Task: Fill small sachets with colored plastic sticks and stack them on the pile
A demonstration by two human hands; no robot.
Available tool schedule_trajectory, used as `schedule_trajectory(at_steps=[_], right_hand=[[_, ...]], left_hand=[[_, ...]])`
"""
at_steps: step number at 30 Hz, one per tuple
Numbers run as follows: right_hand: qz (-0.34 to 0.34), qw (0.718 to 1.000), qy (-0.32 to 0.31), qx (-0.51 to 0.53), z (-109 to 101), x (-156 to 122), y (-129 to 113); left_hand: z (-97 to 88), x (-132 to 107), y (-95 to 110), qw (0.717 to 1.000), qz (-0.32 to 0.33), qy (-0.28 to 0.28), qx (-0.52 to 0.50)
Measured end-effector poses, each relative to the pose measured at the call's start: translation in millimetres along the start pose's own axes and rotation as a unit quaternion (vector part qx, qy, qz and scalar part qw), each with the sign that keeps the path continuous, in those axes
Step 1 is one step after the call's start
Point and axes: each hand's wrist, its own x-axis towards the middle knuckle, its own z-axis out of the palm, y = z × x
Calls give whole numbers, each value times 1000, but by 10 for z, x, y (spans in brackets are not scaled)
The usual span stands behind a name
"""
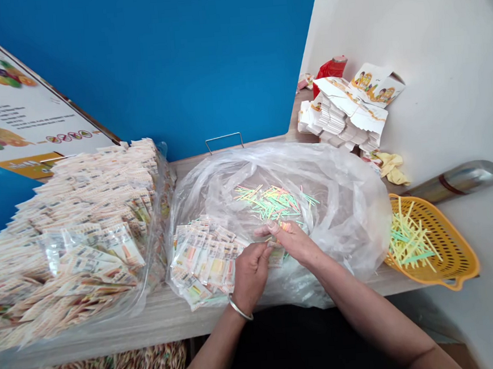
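My left hand [252, 268], with a silver bangle at the wrist, is closed on the edge of a small printed packet [277, 257]. Close beside it, my right hand [294, 241] has its fingers pinched together above the packet, with a bit of orange at the fingertips that is too small to name. Just beyond the hands, thin green, yellow and pink sticks [276, 203] lie loose on a clear plastic bag [341, 200]. A pile of flat printed packets [209, 258] rests on the plastic to the left of my left hand.
A large heap of packets [94, 202] in clear plastic fills the left of the table. At right, a yellow basket [452, 248] holds more sticks [410, 237]. Folded white cartons [335, 115] are stacked behind. A blue panel [186, 64] stands at the back.
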Motion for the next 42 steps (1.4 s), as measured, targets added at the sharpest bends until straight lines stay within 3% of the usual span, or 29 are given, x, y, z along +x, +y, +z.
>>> schedule_trajectory(at_steps=[3, 7, 12, 15, 17, 21, 27, 30, 33, 35, 38, 40, 42], right_hand=[[10, 997, 2, -71, -36, 5, 42], [-13, 994, -80, -68, -45, -8, 28], [-72, 979, -71, -179, -81, -51, -76], [-109, 969, -92, -200, -143, -155, -180], [-113, 967, -72, -215, -197, -239, -241], [-139, 953, -8, -269, -249, -329, -249], [-142, 950, -33, -277, -43, -398, -152], [-147, 957, -54, -244, 25, -410, -181], [-166, 952, -37, -254, -31, -178, -241], [-174, 928, 0, -328, -98, 172, -281], [-149, 852, -4, -502, -122, 862, -320], [-98, 800, -46, -590, -47, 1281, -312], [-57, 773, -73, -628, 82, 1573, -267]], left_hand=[[13, -14, 1, 998, -38, 3, -52], [55, -9, -3, 996, -45, -9, -70], [80, -2, -50, 986, -74, -7, -151], [65, -2, -67, 974, -74, -18, -214], [32, 4, -61, 969, -82, -14, -233], [-35, 12, -55, 968, -95, 0, -233], [-96, -113, -23, 980, -82, 31, -180], [-282, -221, 47, 983, -107, 70, -129], [-631, -269, 14, 978, -134, 155, -32], [-879, -249, -130, 955, -156, 247, 49], [-1112, -169, -502, 914, -186, 328, 149], [-1137, -113, -766, 904, -170, 333, 207], [-1093, -75, -964, 899, -136, 326, 258]])
